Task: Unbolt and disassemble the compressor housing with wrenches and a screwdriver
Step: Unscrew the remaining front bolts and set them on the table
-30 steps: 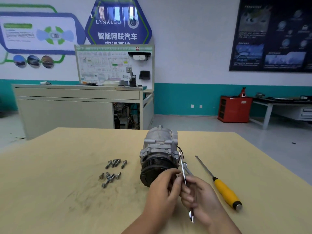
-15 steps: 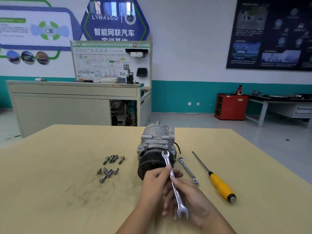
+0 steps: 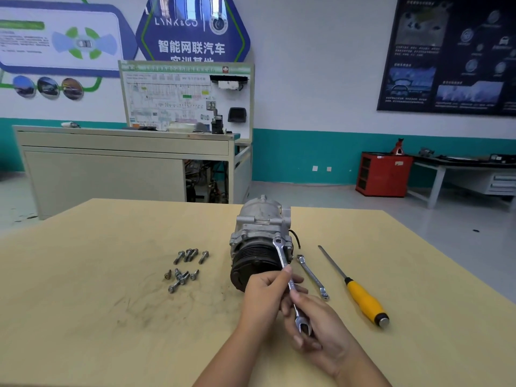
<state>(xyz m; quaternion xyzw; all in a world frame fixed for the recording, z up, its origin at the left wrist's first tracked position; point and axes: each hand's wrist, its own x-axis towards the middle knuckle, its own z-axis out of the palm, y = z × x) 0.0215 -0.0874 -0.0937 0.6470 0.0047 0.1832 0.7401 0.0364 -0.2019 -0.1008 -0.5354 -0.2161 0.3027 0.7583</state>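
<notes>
Both left hand (image 3: 262,294) and right hand (image 3: 321,331) fingers pinch the slim steel wrench (image 3: 282,256); stiff, probably slick, hold mid-shank.

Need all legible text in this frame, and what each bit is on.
"LYNK&CO": blue hexagon wall sign.
"智能网联汽车": same sign; the line below is half hidden.
Too small or blurred: wiring board, dark poster, left wall panel, red cabinet label.
No marking readable on the held wrench.
</notes>
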